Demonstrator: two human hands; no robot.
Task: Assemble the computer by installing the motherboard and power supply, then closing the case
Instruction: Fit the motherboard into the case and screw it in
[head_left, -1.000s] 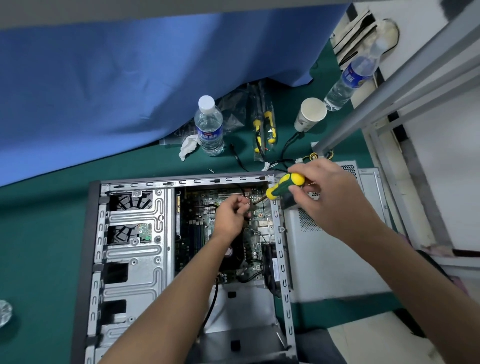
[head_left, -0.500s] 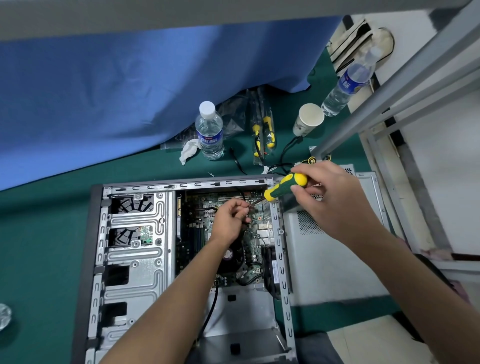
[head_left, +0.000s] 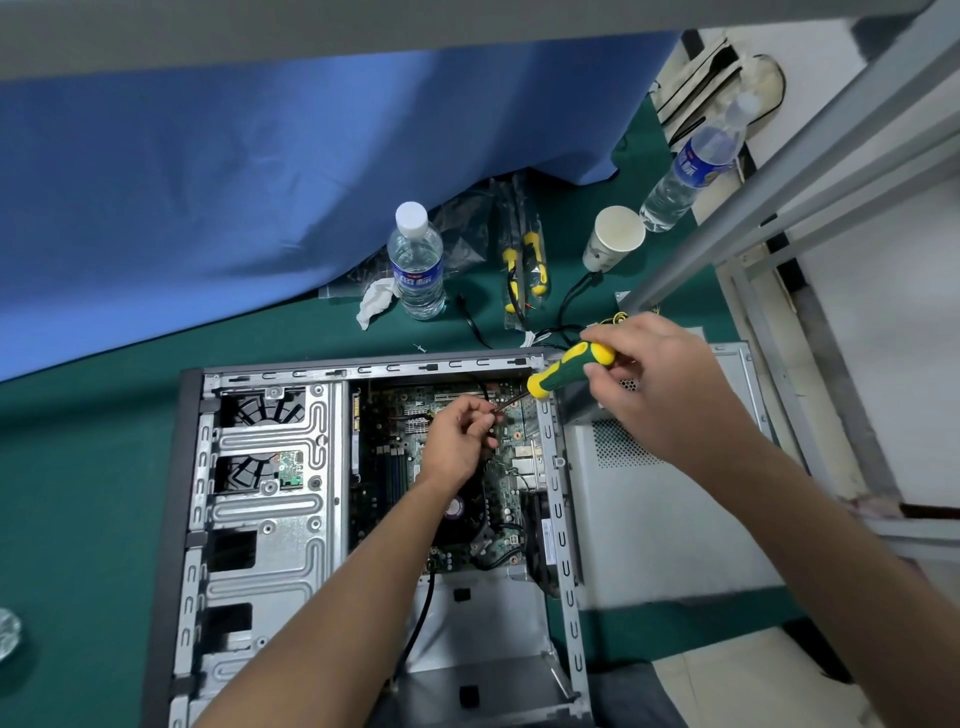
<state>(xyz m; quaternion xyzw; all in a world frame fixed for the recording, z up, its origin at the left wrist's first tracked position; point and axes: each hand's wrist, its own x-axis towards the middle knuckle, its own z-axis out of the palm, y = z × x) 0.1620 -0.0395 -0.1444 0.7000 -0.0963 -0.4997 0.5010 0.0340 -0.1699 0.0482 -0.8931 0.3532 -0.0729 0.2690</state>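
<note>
**Motherboard in the open case, screwdriver at its upper right corner**

Motherboard lies flat inside the open computer case, which rests on its side on the green table. We see our left hand reaching down into the case over the board, its fingers curled and pinched near the screwdriver's metal tip — whatever small part they may hold is too tiny to make out. Our right hand grips the green-and-yellow screwdriver by its handle, the tool tilted down and leftward so the shaft points into the board's upper right corner, just inside the case's top rail.

Beside the case on the right lies a grey metal side panel with a perforated vent patch. Beyond the case stand a capped water bottle and a paper cup, with a second bottle lying tilted farther right. Between the bottle and the cup sits a clear packet of yellow-handled tools, and a crumpled white tissue lies just left of the upright bottle. A blue cloth drapes over the far side of the table.
</note>
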